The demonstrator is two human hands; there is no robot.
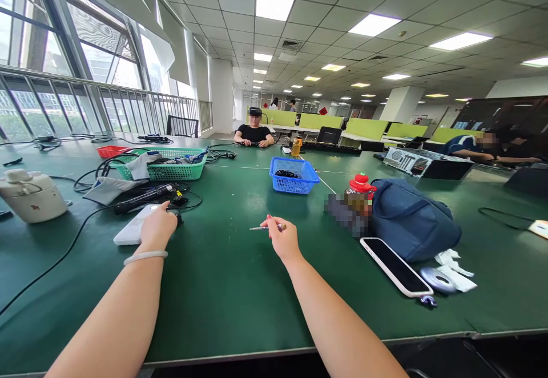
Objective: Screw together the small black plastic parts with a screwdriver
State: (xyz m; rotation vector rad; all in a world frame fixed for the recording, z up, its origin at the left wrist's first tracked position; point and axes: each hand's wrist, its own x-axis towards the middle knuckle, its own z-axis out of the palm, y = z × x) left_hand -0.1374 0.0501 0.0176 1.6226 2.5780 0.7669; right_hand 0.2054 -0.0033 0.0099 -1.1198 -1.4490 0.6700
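My left hand (pixel 158 225) rests on a flat white box-shaped device (pixel 133 228), its index finger stretched forward; the palm hides the right part of the device. A black plug or cable end shows just beyond my fingers. My right hand (pixel 285 238) is closed around a slim tool that looks like a small screwdriver (pixel 259 228), its thin metal tip pointing left above the green table (pixel 231 309). Ahead of this hand stands a blue plastic basket (pixel 295 187) with small black items inside.
At left are a green basket (pixel 182 172), dark cables and a white jug (pixel 32 195). On the right lie a navy bag (pixel 415 218), a phone (pixel 396 266), a tape roll (pixel 437 280) and a red-lidded jar (pixel 362 187). Another person (pixel 254 131) sits across the table.
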